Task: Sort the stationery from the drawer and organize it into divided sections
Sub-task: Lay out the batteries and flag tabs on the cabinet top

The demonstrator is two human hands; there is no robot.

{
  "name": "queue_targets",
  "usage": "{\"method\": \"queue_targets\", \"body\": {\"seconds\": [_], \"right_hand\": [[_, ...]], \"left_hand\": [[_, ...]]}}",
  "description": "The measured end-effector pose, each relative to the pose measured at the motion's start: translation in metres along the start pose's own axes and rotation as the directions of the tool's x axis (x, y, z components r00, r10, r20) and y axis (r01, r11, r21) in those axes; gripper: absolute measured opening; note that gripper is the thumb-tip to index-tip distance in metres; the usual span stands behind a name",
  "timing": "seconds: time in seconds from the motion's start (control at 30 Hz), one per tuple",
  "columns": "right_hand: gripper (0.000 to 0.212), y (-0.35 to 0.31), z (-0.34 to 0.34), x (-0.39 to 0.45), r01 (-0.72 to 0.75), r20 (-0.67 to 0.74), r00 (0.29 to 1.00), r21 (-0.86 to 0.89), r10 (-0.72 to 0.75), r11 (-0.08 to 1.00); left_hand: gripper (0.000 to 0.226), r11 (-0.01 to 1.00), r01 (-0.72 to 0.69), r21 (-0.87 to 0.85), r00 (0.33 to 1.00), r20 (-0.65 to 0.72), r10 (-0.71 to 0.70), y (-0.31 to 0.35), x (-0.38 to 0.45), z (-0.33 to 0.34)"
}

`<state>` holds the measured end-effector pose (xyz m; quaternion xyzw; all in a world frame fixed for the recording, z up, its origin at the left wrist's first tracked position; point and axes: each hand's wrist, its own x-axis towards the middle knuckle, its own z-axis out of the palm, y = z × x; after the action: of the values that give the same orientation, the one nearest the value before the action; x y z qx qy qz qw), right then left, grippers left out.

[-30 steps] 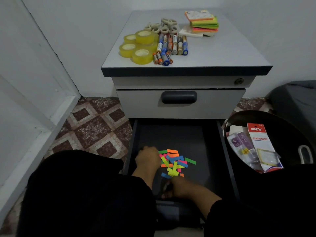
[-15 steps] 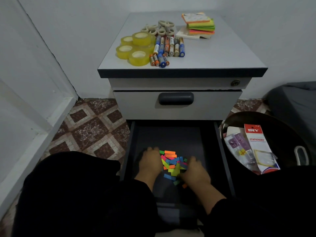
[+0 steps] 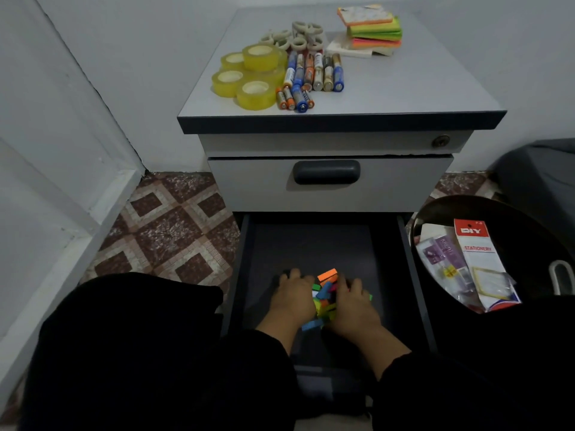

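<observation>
Over the last second the two hands are closing in on the loose coloured strips point(image 3: 325, 293) lying on the floor of the open bottom drawer point(image 3: 311, 244): what was a flat scatter beside one hand is now being squeezed into a tight heap between both, with an orange piece riding up on top. The left hand point(image 3: 294, 298) is cupping the heap from its own side and the right hand point(image 3: 354, 306) is pressing in from the other, fingers curled round the pile — a gathering hold, not a pinch on any single strip. That is suggesting the last loose item in the drawer is about to be lifted out to join the sorted groups on the cabinet top point(image 3: 404, 82), where the tape rolls point(image 3: 252, 76), batteries point(image 3: 311, 76) and sticky-note pads point(image 3: 373, 32) are already lying in clusters. Much is staying hidden: the fingertips are buried in the heap, most strips are covered by the hands, the drawer's near end is disappearing under the dark sleeves — and no dividers are showing anywhere in it.
</observation>
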<state>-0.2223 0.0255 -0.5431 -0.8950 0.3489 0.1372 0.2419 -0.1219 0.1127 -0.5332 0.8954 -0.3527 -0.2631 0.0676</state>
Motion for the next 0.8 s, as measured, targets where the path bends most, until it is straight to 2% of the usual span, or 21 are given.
{"method": "queue_targets", "body": {"seconds": [0.1,0.17,0.23,0.37,0.53,0.67,0.8], "right_hand": [[0.117,0.000,-0.004,0.003,0.038,0.002,0.999,-0.113,-0.038,0.993],[0.111,-0.001,-0.006,0.004,0.068,0.043,0.997,-0.148,-0.062,0.987],[0.097,0.000,-0.008,0.004,0.088,0.069,0.995,-0.138,-0.079,0.987],[0.076,-0.001,-0.006,0.005,0.106,0.060,0.993,-0.037,-0.103,0.994],[0.046,-0.002,-0.005,0.006,0.112,0.045,0.992,0.042,-0.114,0.993],[0.037,0.001,-0.008,0.006,0.095,0.044,0.994,0.048,-0.097,0.994],[0.024,0.000,-0.013,0.008,0.016,0.115,0.993,0.075,-0.024,0.997]], "left_hand": [[0.088,0.991,0.134,0.027,0.988,0.075,-0.136,-0.008,-0.004,-0.009],[0.102,0.980,0.190,0.058,0.971,0.139,-0.197,-0.011,-0.008,-0.007],[0.107,0.978,0.185,0.100,0.969,0.146,-0.198,-0.010,-0.011,0.001],[0.091,0.991,0.112,0.075,0.991,0.064,-0.117,-0.003,-0.013,0.010],[0.067,0.987,0.116,-0.112,0.993,0.001,-0.117,-0.006,-0.009,0.011],[0.056,0.977,0.111,-0.183,0.994,0.008,-0.111,-0.007,-0.007,0.011],[0.037,0.980,0.118,-0.159,0.993,0.002,-0.120,-0.009,-0.005,0.010]]}}
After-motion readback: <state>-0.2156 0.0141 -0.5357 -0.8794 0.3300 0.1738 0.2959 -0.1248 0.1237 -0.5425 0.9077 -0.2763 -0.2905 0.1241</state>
